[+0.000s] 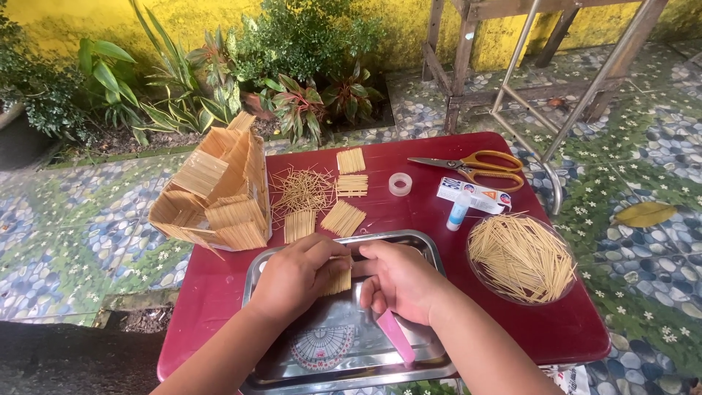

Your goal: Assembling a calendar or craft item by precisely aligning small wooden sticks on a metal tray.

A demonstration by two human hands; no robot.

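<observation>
My left hand point(296, 274) and my right hand point(398, 281) meet over a steel tray point(431, 252) on a dark red table point(570, 329). Both pinch a small flat panel of glued toothpicks point(338, 281) between their fingertips. My right hand also holds a pink stick-like tool point(395, 335) that points down toward me. A clear protractor point(322, 347) lies in the tray under my wrists. A toothpick house model point(216, 194) stands at the table's left edge.
Several finished toothpick panels point(344, 217) and a loose toothpick heap point(301, 189) lie behind the tray. A clear bowl of toothpicks point(521, 257) sits right. Orange-handled scissors point(479, 168), a tape roll point(400, 183), a glue tube point(458, 211) and its box point(475, 194) lie far right. Plants and a metal frame stand beyond.
</observation>
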